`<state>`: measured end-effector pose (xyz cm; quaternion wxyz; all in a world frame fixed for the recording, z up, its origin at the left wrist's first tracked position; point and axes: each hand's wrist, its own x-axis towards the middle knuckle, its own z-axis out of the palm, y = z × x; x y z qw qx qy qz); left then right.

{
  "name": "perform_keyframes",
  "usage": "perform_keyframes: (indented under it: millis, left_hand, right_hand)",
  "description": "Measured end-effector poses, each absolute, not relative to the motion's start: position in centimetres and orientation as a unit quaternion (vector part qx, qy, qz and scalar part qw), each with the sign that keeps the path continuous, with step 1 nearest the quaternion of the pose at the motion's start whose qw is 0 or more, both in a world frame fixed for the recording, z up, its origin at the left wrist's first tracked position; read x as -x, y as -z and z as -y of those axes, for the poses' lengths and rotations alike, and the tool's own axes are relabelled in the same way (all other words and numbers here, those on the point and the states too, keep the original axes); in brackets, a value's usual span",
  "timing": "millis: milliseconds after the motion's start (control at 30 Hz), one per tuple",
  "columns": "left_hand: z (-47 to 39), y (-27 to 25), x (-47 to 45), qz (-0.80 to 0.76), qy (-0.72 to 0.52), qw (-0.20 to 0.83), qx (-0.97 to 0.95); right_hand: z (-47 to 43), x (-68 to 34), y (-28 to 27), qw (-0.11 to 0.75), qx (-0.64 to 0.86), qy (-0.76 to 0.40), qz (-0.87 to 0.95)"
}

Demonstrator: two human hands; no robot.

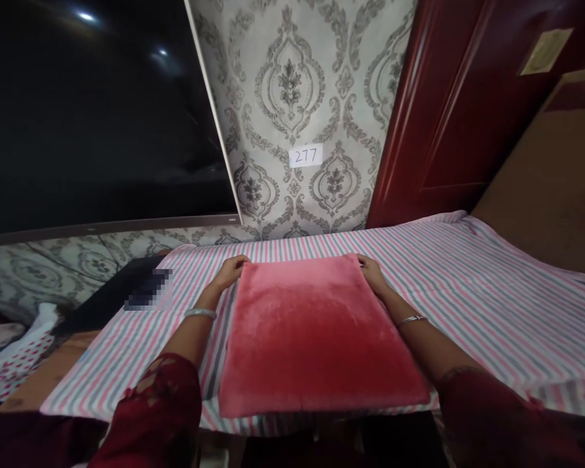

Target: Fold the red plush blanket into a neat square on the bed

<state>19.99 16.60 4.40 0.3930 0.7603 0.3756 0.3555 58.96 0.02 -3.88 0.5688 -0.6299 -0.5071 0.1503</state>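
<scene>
A flat, square, red plush cushion cover [316, 344] lies spread on the striped cloth, its near edge along the front of the table. My left hand [230, 270] is closed on its far left corner, fingertips pinching the fabric. At the far right corner, my right hand [372, 273] grips the cover in the same way, with some of its fingers hidden behind the edge. The far strip of plush looks paler than the rest.
A pink, grey and white striped cloth [468, 312] covers the table. Behind it stand a patterned wall with a "277" label [305, 155], a large black screen [97, 117] and a dark red door frame [419, 130]. A cardboard box [556, 175] is at the right.
</scene>
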Motion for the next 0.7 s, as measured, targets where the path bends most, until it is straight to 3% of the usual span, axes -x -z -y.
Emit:
perform_keyframes:
  millis: [267,700]
  left_hand:
    - [-16.1,-3.6,-19.5,-0.401,-0.379,0.395,-0.734]
    - [-15.5,-2.7,-19.5,-0.436,-0.343,0.510,-0.658]
  right_hand:
    - [1.7,-61.3,5.1,0.601,0.674,-0.091,0.420]
    - [-0.3,-60.5,4.4,0.595,0.649,-0.143,0.452]
